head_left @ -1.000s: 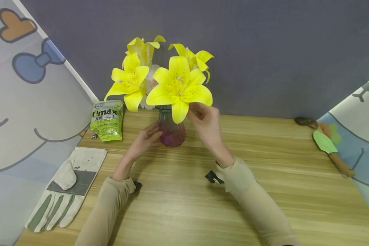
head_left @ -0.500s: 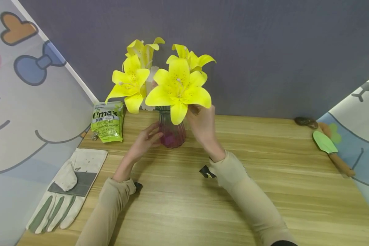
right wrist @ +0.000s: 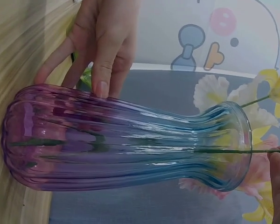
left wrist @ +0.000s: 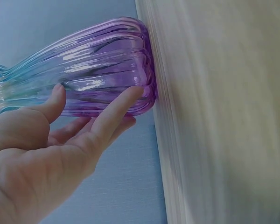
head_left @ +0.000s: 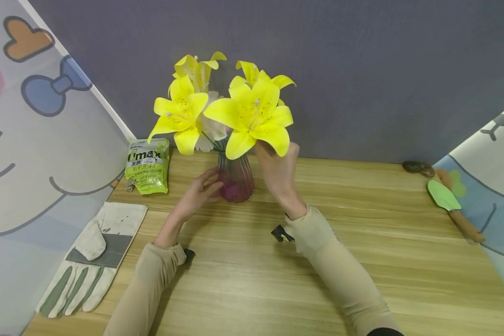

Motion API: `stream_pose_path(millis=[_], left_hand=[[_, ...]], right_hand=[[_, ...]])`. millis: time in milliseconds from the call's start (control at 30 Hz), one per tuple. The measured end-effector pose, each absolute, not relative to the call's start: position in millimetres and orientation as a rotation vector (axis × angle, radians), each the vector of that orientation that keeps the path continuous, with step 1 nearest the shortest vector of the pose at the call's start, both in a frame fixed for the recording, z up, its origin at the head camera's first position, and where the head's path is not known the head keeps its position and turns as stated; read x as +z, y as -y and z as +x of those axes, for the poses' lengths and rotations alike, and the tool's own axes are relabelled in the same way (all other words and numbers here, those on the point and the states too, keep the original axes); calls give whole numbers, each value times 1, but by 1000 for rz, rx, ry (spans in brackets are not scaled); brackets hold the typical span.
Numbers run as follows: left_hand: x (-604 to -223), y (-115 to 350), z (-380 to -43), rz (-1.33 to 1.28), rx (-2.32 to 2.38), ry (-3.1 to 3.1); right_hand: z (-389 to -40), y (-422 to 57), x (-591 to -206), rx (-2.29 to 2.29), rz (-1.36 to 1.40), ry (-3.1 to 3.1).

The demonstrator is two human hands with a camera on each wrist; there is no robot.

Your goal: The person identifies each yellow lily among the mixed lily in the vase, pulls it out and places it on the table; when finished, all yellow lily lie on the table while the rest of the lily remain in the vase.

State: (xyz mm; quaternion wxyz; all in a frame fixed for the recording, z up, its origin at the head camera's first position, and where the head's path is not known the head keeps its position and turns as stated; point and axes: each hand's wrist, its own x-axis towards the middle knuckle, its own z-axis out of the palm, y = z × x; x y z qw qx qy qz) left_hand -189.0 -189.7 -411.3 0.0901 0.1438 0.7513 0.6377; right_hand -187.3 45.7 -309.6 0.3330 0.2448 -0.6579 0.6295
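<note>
A ribbed glass vase (head_left: 236, 179), purple at the base and blue toward the neck, stands upright near the back wall. My left hand (head_left: 195, 193) steadies its lower left side, thumb and fairly straight fingers touching the glass in the left wrist view. Above the rim, my right hand (head_left: 278, 172) pinches the thin green stem (right wrist: 214, 150) of a yellow lily (head_left: 252, 116); that stem runs down inside the vase. Several other yellow lilies (head_left: 180, 114) and a white flower (head_left: 214, 126) rise around it. Pink blossoms (right wrist: 266, 151) show behind the rim in the right wrist view.
A green fertilizer bag (head_left: 148, 168) leans at the back left, with a work glove (head_left: 94, 256) in front of it. Far right lie a small trowel (head_left: 453, 207) and dark stones (head_left: 419, 168). A grey wall (head_left: 361, 79) closes the back of the wooden table (head_left: 243, 280).
My right hand has shifted slightly left, and the front lily has turned and tilted to the right, uncovering more of the white flower and vase neck. My left hand has stayed at the vase.
</note>
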Motion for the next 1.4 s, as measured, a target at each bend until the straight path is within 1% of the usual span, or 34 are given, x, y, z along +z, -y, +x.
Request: stream_pose_path(millis=[233,333,467,667,900,1200,1400], left_hand=[[-411,190,-189,432,1891,-2238],[-412,190,-189,423,1897,-2234],[-412,190,-189,402,1901,-2231],[-412,191,-190,387,1913,-2202],[-412,191,-193,393,1923,-2200],[-406,189,-191,401,1911,-2220],[-407,189,-190,395,1916,-2204]], right_hand=[[-190,-47,-303,1556,654,1668],[-189,-46,-302,1780,669,1511],[-189,-46,-299,1927,683,1390],[-196,-49,-299,1821,566,1444],[-200,-51,-299,1956,599,1330],[-203,-60,-290,1949,611,1161],[-203,-69,-287,1844,593,1173]])
